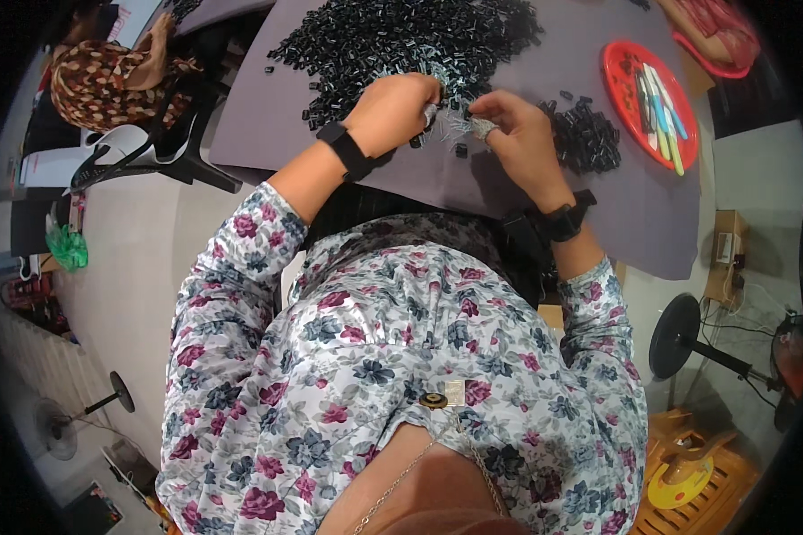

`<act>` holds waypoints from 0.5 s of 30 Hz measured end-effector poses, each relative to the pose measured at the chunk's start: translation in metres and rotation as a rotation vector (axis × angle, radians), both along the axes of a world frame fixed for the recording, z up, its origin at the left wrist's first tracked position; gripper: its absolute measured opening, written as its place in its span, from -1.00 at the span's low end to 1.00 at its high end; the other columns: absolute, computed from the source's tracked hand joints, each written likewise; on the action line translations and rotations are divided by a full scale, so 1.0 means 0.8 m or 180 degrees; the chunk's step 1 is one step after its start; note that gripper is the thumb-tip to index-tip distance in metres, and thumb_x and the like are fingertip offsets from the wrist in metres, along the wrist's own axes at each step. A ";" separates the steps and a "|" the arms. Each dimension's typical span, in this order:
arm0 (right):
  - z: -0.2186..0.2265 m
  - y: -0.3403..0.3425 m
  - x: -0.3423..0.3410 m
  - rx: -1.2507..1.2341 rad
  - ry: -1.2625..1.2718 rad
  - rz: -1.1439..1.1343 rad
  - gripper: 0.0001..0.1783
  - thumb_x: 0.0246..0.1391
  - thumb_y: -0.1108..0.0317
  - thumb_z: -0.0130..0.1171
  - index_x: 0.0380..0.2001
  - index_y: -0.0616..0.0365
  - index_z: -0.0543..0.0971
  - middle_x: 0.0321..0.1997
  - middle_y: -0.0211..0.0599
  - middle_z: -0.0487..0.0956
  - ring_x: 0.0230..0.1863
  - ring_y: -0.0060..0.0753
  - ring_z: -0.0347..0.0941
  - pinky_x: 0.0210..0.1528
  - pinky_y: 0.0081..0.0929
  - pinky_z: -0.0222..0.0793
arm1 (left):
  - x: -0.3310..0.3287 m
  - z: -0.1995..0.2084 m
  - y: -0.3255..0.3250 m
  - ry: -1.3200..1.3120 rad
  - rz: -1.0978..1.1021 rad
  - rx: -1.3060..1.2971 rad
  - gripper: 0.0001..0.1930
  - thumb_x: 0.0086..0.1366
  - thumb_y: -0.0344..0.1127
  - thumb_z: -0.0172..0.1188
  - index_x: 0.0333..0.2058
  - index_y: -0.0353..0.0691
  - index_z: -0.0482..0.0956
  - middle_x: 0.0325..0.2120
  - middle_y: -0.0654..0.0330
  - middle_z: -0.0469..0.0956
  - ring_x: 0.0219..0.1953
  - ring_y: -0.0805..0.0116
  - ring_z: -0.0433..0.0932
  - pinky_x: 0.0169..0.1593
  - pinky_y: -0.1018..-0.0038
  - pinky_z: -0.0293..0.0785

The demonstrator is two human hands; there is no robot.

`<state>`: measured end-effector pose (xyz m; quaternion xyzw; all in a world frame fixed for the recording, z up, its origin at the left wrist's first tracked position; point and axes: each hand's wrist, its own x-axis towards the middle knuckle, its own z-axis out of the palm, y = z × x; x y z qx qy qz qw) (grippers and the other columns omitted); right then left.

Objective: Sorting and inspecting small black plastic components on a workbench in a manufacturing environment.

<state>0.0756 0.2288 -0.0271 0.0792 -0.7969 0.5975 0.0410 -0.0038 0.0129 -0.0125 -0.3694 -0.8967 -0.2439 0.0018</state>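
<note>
A loose black piece lies near the close edge of the purple table; a wrist bump could knock it down. The left hand is curled up, and the right hand bends thumb and fingers close. I can't tell what they pinch. Thin pale strands between them could tangle if tugged. Just beside the right hand, a small black heap could scatter if brushed. Farther off, the big black pile could slide if nudged.

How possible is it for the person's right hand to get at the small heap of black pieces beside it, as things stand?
Probably yes: the small heap lies just to the right of the right hand on the purple-grey table, and nothing visible stands between them.
</note>
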 end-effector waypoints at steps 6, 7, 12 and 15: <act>0.007 -0.006 -0.001 -0.0001 0.0023 0.0036 -0.75 0.09 0.60 0.19 -0.13 0.32 0.61 -0.22 -0.31 0.68 -0.18 -0.54 0.60 -0.12 -0.56 0.50 | 0.012 0.014 -0.011 -0.0655 0.0198 0.0623 -0.75 0.07 -0.63 0.13 -0.24 -0.30 0.62 -0.48 0.06 0.61 -0.47 0.30 0.59 -0.33 0.40 0.49; 0.006 -0.009 -0.003 -0.0028 0.0096 -0.0006 -0.76 0.07 0.59 0.18 -0.16 0.32 0.62 -0.26 -0.30 0.69 -0.23 -0.53 0.61 -0.17 -0.55 0.50 | 0.015 0.013 -0.013 -0.0681 0.0193 0.0802 -0.78 0.08 -0.61 0.14 -0.28 -0.29 0.62 -0.52 0.07 0.60 -0.49 0.26 0.59 -0.34 0.37 0.49; 0.004 -0.014 -0.006 -0.0176 0.0228 0.0036 -0.72 0.03 0.62 0.15 -0.14 0.30 0.63 -0.28 -0.28 0.70 -0.28 -0.53 0.61 -0.22 -0.54 0.50 | 0.021 0.005 -0.015 -0.1805 0.0104 0.1572 -0.80 0.12 -0.64 0.11 -0.30 -0.34 0.63 -0.54 0.29 0.57 -0.49 0.52 0.51 -0.38 0.52 0.44; 0.006 -0.016 -0.006 -0.0364 0.0232 0.0136 -0.69 0.03 0.63 0.14 -0.12 0.29 0.62 -0.27 -0.28 0.68 -0.28 -0.54 0.59 -0.23 -0.56 0.50 | 0.025 0.015 -0.015 -0.2285 -0.0017 0.1594 -0.77 0.17 -0.67 0.07 -0.25 -0.35 0.63 -0.47 0.35 0.58 -0.42 0.63 0.50 -0.36 0.62 0.41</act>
